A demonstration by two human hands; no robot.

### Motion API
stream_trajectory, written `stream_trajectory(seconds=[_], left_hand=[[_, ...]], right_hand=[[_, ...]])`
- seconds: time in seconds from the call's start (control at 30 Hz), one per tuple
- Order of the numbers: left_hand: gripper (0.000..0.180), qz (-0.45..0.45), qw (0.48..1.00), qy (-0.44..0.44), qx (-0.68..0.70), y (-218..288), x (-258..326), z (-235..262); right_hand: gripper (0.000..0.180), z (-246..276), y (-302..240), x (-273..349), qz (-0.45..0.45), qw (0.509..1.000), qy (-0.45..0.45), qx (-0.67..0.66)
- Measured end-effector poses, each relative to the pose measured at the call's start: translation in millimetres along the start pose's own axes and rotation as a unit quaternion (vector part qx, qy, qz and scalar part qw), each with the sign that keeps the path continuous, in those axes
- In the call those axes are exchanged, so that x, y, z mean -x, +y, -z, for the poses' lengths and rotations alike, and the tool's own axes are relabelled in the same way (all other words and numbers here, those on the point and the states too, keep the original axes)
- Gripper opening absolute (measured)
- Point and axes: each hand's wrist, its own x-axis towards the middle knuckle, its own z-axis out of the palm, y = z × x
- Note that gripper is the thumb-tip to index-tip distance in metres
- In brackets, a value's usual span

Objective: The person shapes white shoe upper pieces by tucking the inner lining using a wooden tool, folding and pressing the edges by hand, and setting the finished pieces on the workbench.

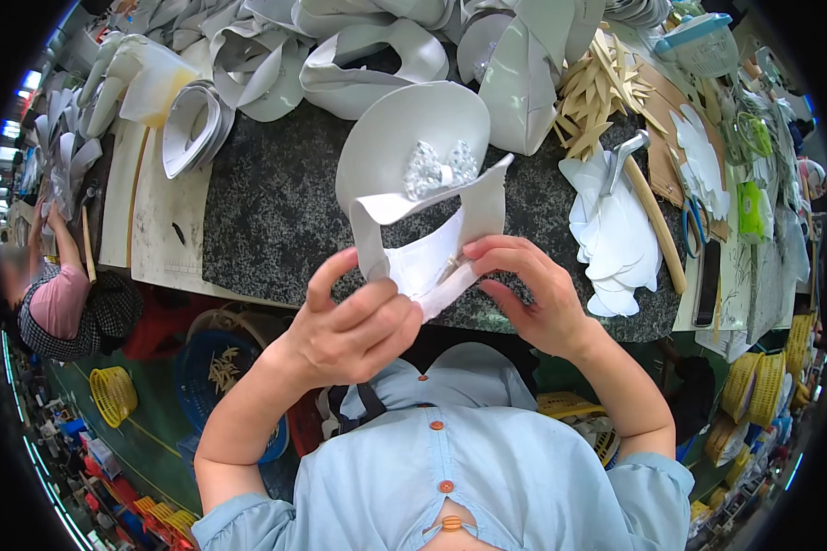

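A white shoe upper [413,119] with a glittery silver bow [441,170] on its front is held over the near edge of the dark speckled worktop [266,202]. My left hand [358,321] grips its lower left edge, fingers curled around the white material. At the lower right edge, my right hand [533,285] pinches the upper between thumb and fingers. A small beige piece [452,266] shows inside the opening, near my right fingertips; its kind is unclear. Part of the lower rim is hidden behind my left fingers.
More white uppers [372,69] are heaped at the back. To the right lie beige pointed strips [597,92], white cut pieces [616,248], a hammer [657,225] and blue-handled scissors [694,225]. A co-worker [60,303] sits at far left. Below stands a blue basket [193,367].
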Motion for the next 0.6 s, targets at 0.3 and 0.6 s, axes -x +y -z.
stream_trajectory(seconds=[0.3,0.6], left_hand=[[0.011,-0.006,0.999,0.033,-0.028,16,24,-20],[0.025,0.116,0.975,0.153,0.107,5,10,13]], right_hand=[[0.046,-12,-2,23,-0.232,0.920,0.138,-0.285],[0.030,0,-6,-15,-0.229,0.940,0.023,-0.253]])
